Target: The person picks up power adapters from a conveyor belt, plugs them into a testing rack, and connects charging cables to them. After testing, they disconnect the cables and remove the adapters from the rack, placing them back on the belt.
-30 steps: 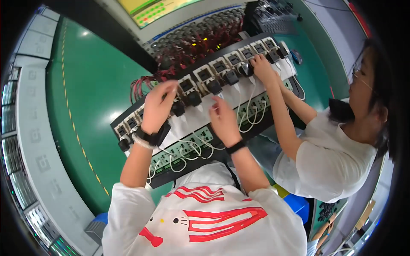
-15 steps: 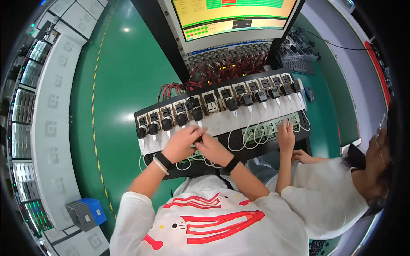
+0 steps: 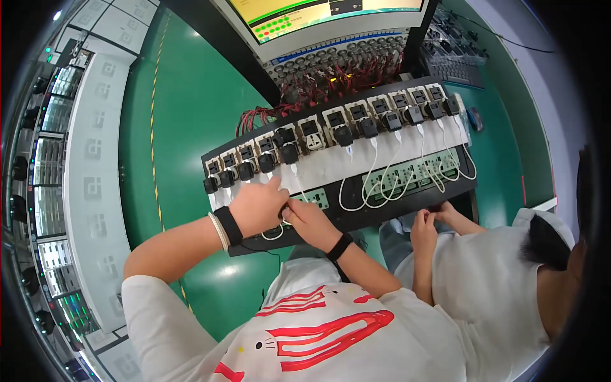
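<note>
My left hand [image 3: 256,209] and my right hand [image 3: 312,224] meet over the front left of a black-edged test bench [image 3: 369,215]. Their fingers are closed round a small black thing [image 3: 284,211], mostly hidden between them, so its kind does not show. Just beyond stands a row of sockets with black power adapters [image 3: 344,135] plugged in. White cables [image 3: 342,191] run from adapters towards green circuit boards [image 3: 410,177] along the front. One socket near the middle, a white-faced socket [image 3: 312,141], has no adapter in it.
Behind the sockets are bundled red wires [image 3: 318,89] and a monitor [image 3: 331,25]. At my right, a co-worker's hands [image 3: 428,230] are close together by the bench's front edge. A keyboard [image 3: 459,75] and mouse [image 3: 475,119] lie far right. White cabinets [image 3: 92,191] stand at left.
My hands have shifted slightly left, with the left elbow swung outward; the black thing stays between them. The co-worker's raised hand has dropped from the circuit board to the bench's front edge.
</note>
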Motion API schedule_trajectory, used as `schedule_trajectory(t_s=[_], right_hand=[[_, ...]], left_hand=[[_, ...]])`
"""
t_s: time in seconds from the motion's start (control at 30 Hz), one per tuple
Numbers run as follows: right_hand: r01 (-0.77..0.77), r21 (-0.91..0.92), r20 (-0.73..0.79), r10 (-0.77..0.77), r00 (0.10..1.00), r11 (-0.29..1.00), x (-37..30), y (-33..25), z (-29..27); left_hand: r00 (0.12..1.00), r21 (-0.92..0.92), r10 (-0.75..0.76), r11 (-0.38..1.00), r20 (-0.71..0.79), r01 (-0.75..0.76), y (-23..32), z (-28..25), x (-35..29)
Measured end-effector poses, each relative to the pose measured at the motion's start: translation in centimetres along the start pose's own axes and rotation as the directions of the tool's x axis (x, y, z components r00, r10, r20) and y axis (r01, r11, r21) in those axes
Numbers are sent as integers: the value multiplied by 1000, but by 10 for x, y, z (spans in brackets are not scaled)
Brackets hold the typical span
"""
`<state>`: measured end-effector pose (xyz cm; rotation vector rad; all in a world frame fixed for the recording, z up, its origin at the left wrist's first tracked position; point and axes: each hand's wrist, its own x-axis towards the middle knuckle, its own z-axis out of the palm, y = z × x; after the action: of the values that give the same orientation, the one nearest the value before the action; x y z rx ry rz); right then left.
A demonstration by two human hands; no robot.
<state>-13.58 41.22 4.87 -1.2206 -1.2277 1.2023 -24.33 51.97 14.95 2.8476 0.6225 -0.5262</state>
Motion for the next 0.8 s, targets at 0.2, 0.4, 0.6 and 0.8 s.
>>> schedule_trajectory(t_s=[0.2, 0.4, 0.6, 0.8], right_hand=[[-14, -5, 154, 14, 988, 1000, -2, 1, 5], [-320, -211, -355, 233, 905, 924, -19, 58, -39], [-275, -731, -392, -55, 918, 624, 15, 72, -17], [-438, -305, -399, 304, 865, 846, 61, 81, 10]], left_hand=[[961, 4, 64, 998, 269, -68, -30, -25, -1], [953, -9, -266, 964, -145, 268, -121, -47, 15], [896, -55, 351, 924, -270, -378, -65, 54, 123], [921, -150, 310, 925, -236, -350, -83, 96, 144]])
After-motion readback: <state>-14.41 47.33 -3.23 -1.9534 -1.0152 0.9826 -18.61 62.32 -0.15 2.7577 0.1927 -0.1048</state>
